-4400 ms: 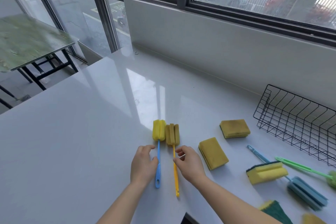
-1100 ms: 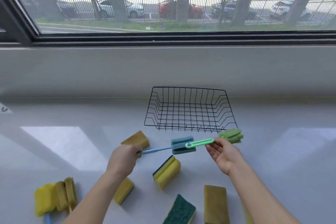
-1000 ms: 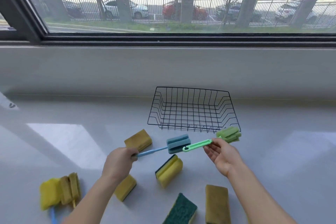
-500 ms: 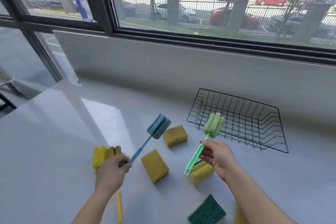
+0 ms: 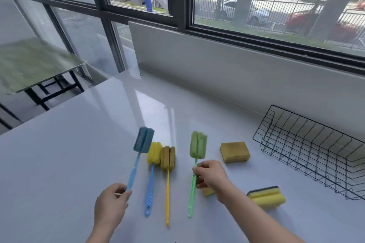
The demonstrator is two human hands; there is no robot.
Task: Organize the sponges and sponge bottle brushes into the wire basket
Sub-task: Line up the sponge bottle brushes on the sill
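My left hand grips the handle end of a blue sponge bottle brush, its head raised above the white counter. My right hand grips the green sponge brush by the middle of its handle. Between them lie two brushes side by side: a yellow-headed one with a blue handle and a brownish one with a yellow handle. The black wire basket stands at the right with nothing in it. A brown sponge lies near the basket, and a yellow sponge lies beside my right forearm.
Another yellow sponge shows partly under my right hand. The grey wall panel and the window run along the counter's far side. The counter's left edge drops off toward a green folding table.
The view has swung left. Both hands have carried the blue and green brushes left, on either side of the two lying brushes, with the heads pointing away from me.
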